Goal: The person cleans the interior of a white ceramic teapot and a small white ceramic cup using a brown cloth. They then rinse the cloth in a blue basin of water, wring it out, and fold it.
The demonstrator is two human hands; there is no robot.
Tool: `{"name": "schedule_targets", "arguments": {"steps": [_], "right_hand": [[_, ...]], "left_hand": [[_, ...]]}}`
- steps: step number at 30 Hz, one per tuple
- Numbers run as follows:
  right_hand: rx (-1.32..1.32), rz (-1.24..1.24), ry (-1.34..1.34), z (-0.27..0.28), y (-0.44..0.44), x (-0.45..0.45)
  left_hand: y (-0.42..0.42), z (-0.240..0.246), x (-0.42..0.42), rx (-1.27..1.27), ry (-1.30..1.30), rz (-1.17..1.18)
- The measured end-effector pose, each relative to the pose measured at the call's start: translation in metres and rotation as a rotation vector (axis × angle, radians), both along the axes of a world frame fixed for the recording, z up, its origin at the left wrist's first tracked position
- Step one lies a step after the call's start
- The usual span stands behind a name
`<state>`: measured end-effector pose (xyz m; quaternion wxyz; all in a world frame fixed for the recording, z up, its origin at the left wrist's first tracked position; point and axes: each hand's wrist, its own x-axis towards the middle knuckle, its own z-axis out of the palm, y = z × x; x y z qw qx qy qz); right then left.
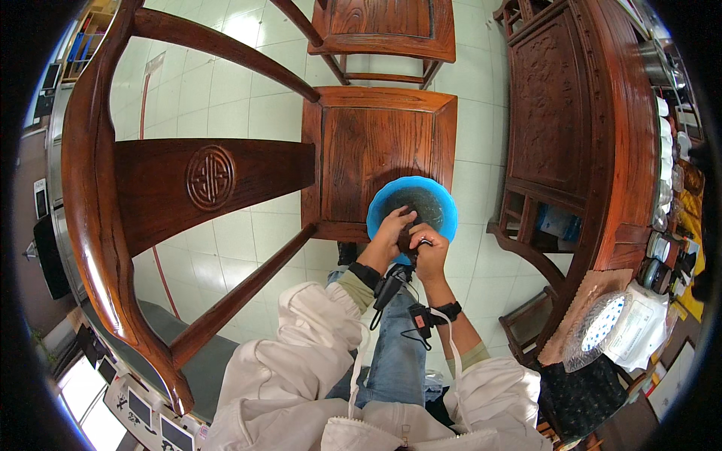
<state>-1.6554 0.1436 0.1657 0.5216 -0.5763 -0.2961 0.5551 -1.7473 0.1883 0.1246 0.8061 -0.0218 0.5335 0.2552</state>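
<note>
A round blue plastic basin (449,197) with a wavy rim is in front of me, overlapping the near edge of a wooden chair seat (378,132). Its inside looks dark and wet with pale specks. Over the basin's near side, my left hand (390,234) grips a dark brown object (405,239), too covered by fingers to name. My right hand (430,248) is closed against the same object, fingers curled. A small shiny, dark-edged piece (425,242) shows at its fingers; I cannot tell what it is. Dark straps with small devices circle both wrists.
The chair's curved back with a carved splat (211,177) stands to the left. Beyond is another wooden chair (383,28). On the right, a carved wooden counter (626,169) bears white cups, a plastic-wrapped patterned plate (603,324) and a brown cloth (589,304). Pale tiles (479,135) cover the floor.
</note>
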Motion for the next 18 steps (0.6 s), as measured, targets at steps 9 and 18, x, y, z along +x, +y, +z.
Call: {"name": "schedule_targets", "arguments": {"steps": [9, 18], "right_hand": [[0.062, -0.032, -0.129, -0.003, 0.004, -0.003], [0.074, 0.041, -0.145, -0.033, 0.004, 0.009]], "left_hand": [[-0.011, -0.006, 0.006, -0.046, -0.117, 0.197], [-0.011, 0.002, 0.009, -0.037, 0.143, 0.052]]}}
